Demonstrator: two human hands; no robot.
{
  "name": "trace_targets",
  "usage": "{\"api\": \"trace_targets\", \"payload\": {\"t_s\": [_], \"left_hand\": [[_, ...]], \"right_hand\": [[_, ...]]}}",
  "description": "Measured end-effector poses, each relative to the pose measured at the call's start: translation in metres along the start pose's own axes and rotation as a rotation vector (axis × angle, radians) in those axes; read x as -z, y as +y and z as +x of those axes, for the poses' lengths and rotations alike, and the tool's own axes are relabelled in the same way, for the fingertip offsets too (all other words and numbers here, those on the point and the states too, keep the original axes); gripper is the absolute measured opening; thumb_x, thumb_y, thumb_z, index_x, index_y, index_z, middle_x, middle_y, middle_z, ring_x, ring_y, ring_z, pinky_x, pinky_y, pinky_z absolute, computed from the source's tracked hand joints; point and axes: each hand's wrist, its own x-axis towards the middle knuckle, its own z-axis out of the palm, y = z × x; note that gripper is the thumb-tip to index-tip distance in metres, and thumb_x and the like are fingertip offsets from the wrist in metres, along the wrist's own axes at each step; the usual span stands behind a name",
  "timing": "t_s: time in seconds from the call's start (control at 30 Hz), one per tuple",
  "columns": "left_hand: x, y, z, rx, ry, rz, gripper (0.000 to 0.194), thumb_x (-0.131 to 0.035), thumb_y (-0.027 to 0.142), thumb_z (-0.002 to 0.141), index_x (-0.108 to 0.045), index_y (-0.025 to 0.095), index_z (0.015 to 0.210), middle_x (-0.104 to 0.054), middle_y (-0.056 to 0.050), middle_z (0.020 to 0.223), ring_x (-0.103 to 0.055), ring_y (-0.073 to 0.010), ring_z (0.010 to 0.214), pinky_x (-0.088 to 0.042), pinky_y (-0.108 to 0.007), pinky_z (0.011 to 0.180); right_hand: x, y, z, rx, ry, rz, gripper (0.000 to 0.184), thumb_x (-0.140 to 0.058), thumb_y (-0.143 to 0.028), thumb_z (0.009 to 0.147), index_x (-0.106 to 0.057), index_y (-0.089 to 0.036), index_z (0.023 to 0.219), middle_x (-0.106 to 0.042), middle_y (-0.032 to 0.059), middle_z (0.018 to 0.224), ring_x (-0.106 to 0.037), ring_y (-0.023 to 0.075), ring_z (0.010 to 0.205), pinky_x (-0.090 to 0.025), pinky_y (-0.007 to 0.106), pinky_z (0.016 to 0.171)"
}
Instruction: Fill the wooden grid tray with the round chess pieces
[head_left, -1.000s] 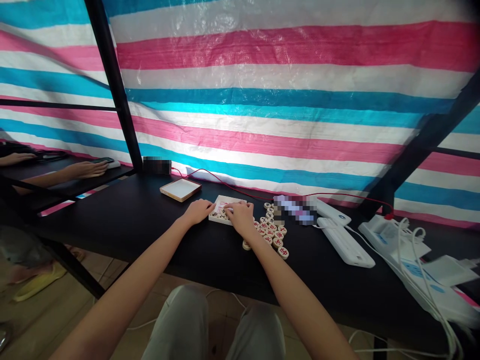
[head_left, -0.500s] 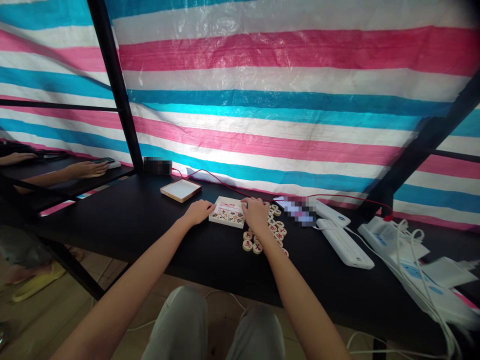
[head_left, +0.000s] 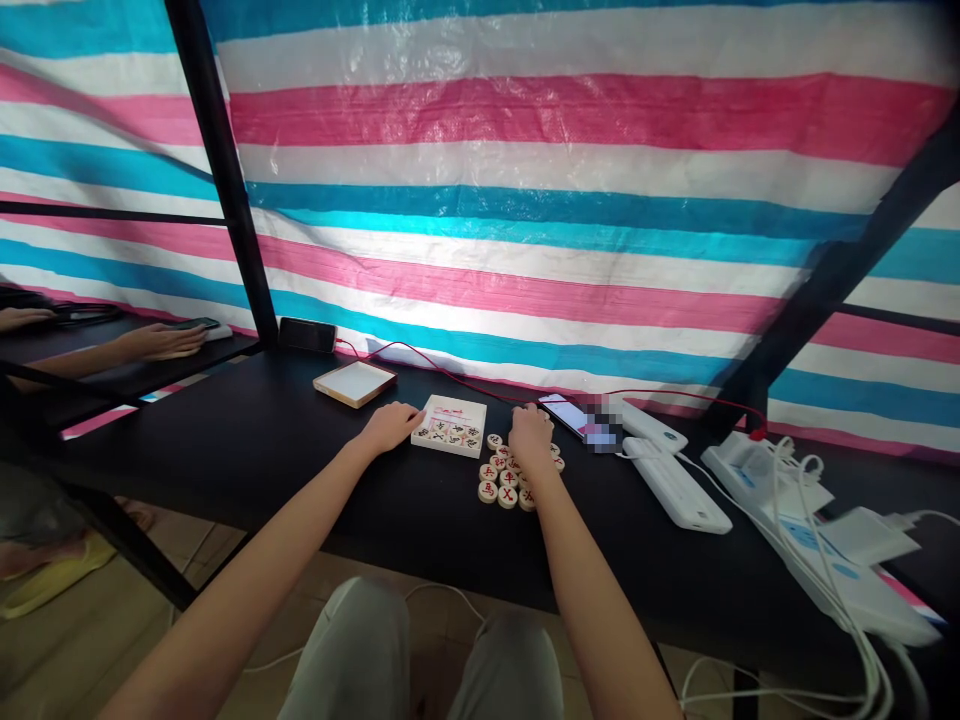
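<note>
Right hand (head_left: 531,435): in the head view, shifted right since half a second ago, away from the right edge of the white box (head_left: 446,449) and over the far part of the loose discs (head_left: 508,497).
Right fingers: bent downward over the discs; tips hidden, so impossible to tell if gripping one.
Left hand (head_left: 388,427): unchanged in place at the left edge of the white box.
Left fingers: stretched toward the rim; too small to tell if pinching the wall or merely resting there.
White box: open and flat on the tabletop (head_left: 420,520), left of the loose discs; face-up pieces (head_left: 454,436) along the near side, pink markings visible farther back.
Loose discs: gathered to the right of the white box, red characters upward on the near ones, many touching.
Shallow tray (head_left: 356,382): far and left of the white box, pale inside upward.
Phone (head_left: 566,417) and white power bank (head_left: 679,485): right of the loose discs.
Steadying, as a judgement: best kept light at the left edge, without tipping the box.
Pinching, as a judgement: best across the rim of a single disc, lifting straight up to spare the touching neighbours.
Right forearm (head_left: 592,590): best held high, being likely to scatter the near discs if dragged low.
</note>
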Motion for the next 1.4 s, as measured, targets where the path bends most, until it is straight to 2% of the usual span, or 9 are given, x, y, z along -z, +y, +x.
{"api": "trace_targets", "payload": {"t_s": [0.17, 0.37, 0.57, 0.73, 0.83, 1.0, 1.2, 1.27, 1.4], "left_hand": [[0.001, 0.001, 0.0, 0.019, -0.008, -0.002, 0.049, -0.025, 0.044, 0.089, -0.067, 0.019, 0.092, -0.065, -0.01, 0.094, -0.059, -0.0228, 0.087, -0.04, -0.027, 0.068], [0.001, 0.001, 0.0, 0.013, -0.005, -0.003, 0.049, -0.025, 0.044, 0.089, -0.067, 0.019, 0.094, -0.065, -0.01, 0.095, -0.059, -0.0227, 0.086, -0.04, -0.027, 0.067], [0.002, 0.001, -0.001, -0.002, -0.014, -0.007, 0.052, -0.022, 0.046, 0.089, -0.067, 0.02, 0.095, -0.065, -0.009, 0.094, -0.058, -0.0235, 0.087, -0.04, -0.027, 0.067], [0.003, 0.002, -0.001, 0.003, -0.018, -0.008, 0.053, -0.022, 0.047, 0.089, -0.067, 0.019, 0.092, -0.065, -0.009, 0.093, -0.059, -0.023, 0.086, -0.041, -0.026, 0.068], [0.002, 0.001, -0.001, 0.007, -0.021, -0.006, 0.052, -0.023, 0.047, 0.088, -0.067, 0.02, 0.092, -0.065, -0.009, 0.093, -0.059, -0.0228, 0.085, -0.041, -0.026, 0.068], [0.0, -0.001, 0.0, 0.001, 0.0, -0.002, 0.051, -0.024, 0.045, 0.089, -0.067, 0.019, 0.092, -0.065, -0.009, 0.093, -0.059, -0.0237, 0.086, -0.041, -0.027, 0.067], [0.001, 0.001, 0.0, 0.013, -0.008, 0.004, 0.049, -0.025, 0.044, 0.089, -0.067, 0.018, 0.091, -0.065, -0.01, 0.092, -0.059, -0.0232, 0.086, -0.041, -0.027, 0.068], [0.001, 0.001, 0.0, 0.015, -0.002, 0.0, 0.049, -0.025, 0.044, 0.089, -0.067, 0.018, 0.091, -0.065, -0.009, 0.092, -0.059, -0.0231, 0.086, -0.041, -0.027, 0.068], [0.0, 0.001, 0.0, 0.006, 0.002, 0.016, 0.049, -0.025, 0.044, 0.089, -0.067, 0.019, 0.09, -0.065, -0.009, 0.091, -0.059, -0.0227, 0.085, -0.04, -0.027, 0.067]], "right_hand": [[0.002, 0.004, 0.0, -0.037, -0.039, -0.008, 0.029, -0.037, 0.0, 0.078, -0.062, -0.009, 0.089, -0.058, 0.0181, 0.09, -0.055, 0.0256, 0.089, -0.037, 0.031, 0.067], [0.004, 0.002, -0.001, -0.02, -0.041, 0.03, 0.027, -0.036, -0.002, 0.081, -0.061, -0.011, 0.089, -0.055, 0.0163, 0.097, -0.057, 0.0215, 0.084, -0.038, 0.028, 0.064], [-0.004, 0.002, 0.008, 0.008, -0.017, 0.252, 0.012, -0.049, -0.015, 0.082, -0.056, -0.013, 0.092, -0.058, 0.0104, 0.091, -0.055, 0.0196, 0.085, -0.037, 0.026, 0.068], [-0.012, -0.002, 0.013, 0.077, -0.096, 0.391, 0.022, -0.059, -0.015, 0.075, -0.057, -0.011, 0.096, -0.06, 0.0098, 0.091, -0.054, 0.0182, 0.084, -0.037, 0.024, 0.07], [-0.014, -0.002, 0.014, 0.087, -0.124, 0.4, 0.014, -0.06, -0.015, 0.074, -0.063, -0.01, 0.087, -0.06, 0.0112, 0.09, -0.055, 0.0177, 0.084, -0.038, 0.023, 0.07], [-0.014, 0.001, 0.015, 0.059, -0.171, 0.419, 0.007, -0.065, -0.018, 0.07, -0.065, -0.012, 0.072, -0.061, 0.0084, 0.075, -0.057, 0.0154, 0.067, -0.037, 0.022, 0.058], [-0.012, 0.001, 0.014, 0.055, -0.096, 0.452, 0.012, -0.067, -0.019, 0.068, -0.065, -0.014, 0.079, -0.063, 0.0078, 0.077, -0.057, 0.0179, 0.074, -0.039, 0.023, 0.063], [-0.007, -0.001, 0.014, 0.085, -0.039, 0.533, 0.008, -0.062, -0.02, 0.073, -0.066, -0.015, 0.078, -0.064, 0.0065, 0.072, -0.058, 0.0182, 0.073, -0.04, 0.025, 0.065], [0.005, -0.017, 0.013, 0.195, 0.0, 0.774, 0.022, -0.047, -0.018, 0.083, -0.067, -0.016, 0.092, -0.066, 0.0037, 0.076, -0.06, 0.0143, 0.069, -0.043, 0.024, 0.069]]}}
